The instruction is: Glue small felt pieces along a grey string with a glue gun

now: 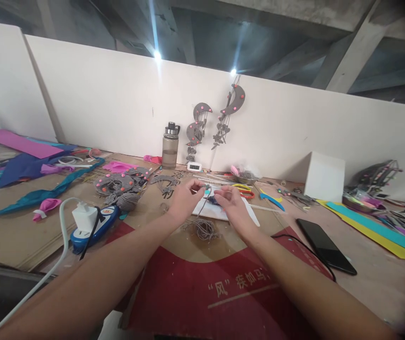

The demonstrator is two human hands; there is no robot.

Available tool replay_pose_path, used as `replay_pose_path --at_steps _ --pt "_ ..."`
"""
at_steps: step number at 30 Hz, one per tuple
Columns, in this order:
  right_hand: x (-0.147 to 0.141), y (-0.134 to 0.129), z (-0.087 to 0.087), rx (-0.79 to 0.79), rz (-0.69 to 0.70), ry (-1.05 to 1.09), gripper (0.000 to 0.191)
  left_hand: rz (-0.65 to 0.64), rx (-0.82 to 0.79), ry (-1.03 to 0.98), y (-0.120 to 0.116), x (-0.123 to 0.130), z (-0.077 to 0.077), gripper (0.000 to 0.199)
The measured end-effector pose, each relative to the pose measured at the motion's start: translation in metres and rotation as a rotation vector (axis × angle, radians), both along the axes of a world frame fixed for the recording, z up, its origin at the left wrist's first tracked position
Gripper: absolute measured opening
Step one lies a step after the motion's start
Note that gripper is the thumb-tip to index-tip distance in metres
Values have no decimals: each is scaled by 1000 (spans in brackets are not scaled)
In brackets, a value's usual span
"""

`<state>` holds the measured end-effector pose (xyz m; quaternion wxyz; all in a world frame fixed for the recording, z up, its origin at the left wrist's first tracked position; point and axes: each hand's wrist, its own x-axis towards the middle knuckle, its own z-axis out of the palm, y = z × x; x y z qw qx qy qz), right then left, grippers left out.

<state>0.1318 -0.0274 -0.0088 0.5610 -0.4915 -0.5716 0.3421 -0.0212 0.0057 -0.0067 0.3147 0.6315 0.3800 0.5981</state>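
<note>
My left hand [187, 200] is closed in a pinch at a small grey piece with a teal spot [207, 191]. From that piece a grey cord runs down to a loose bundle of grey yarn [205, 230] on the cardboard. Close by on the right, the fingers of my right hand [233, 206] are pressed together; what sits between their tips is too small to make out. Beneath both hands lies a white board [250, 216], with something dark blue on it partly hidden by my right hand. Yellow- and red-handled scissors [247, 192] lie just behind.
Grey felt pieces with coloured dots [119, 182] lie left, near a blue power strip [99, 226] with a white charger. A bottle [170, 146] and a small digital clock [194, 166] stand at the wall. A phone [324, 245] and felt strips [375, 229] lie right. Moon-shaped hangings [236, 100] hang behind.
</note>
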Motion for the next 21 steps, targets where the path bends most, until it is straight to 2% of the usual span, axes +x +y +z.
replay_pose_path --at_steps 3,6,8,12,15,21 --pt "-22 1 12 -108 146 302 45 73 118 10 0 -3 4 1" --pt "-34 6 19 -151 159 370 44 105 124 5 3 -6 4 1" --pt "-36 13 19 -92 71 252 36 116 95 -7 6 -7 3 3" --pt "-29 23 12 190 -74 -154 14 54 -1 -35 9 -6 0 8" --pt "-21 22 9 322 -144 -310 12 -22 -73 -47 11 -4 -4 11" --pt "-13 14 13 437 -201 -525 17 -97 -91 -64 12 2 -11 16"
